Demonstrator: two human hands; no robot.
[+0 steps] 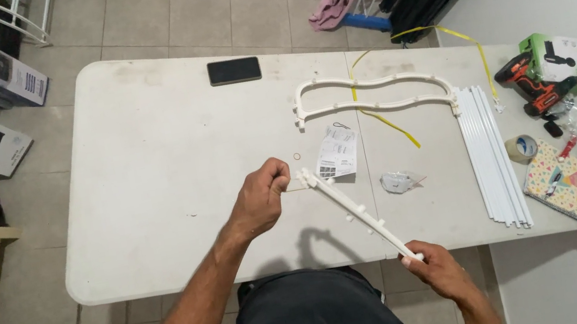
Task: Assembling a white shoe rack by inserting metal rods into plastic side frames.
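Note:
I hold a long white plastic bar (356,212) with small pegs along it, slanted above the near edge of the white folding table (164,167). My right hand (437,268) grips its near end. My left hand (263,194) is closed at its far end, fingers pinched against the tip. A folded instruction sheet (337,151) lies just beyond the bar. A small clear plastic bag (399,181) lies to the right of it.
Two wavy white plastic rails (371,93) and a bundle of white rods (492,155) lie on the table's right half. A black phone (234,70), a yellow strap (400,129), a cordless drill (535,86), a tape roll (521,148) and a patterned notebook (572,183) are there too. Boxes stand on the floor at left.

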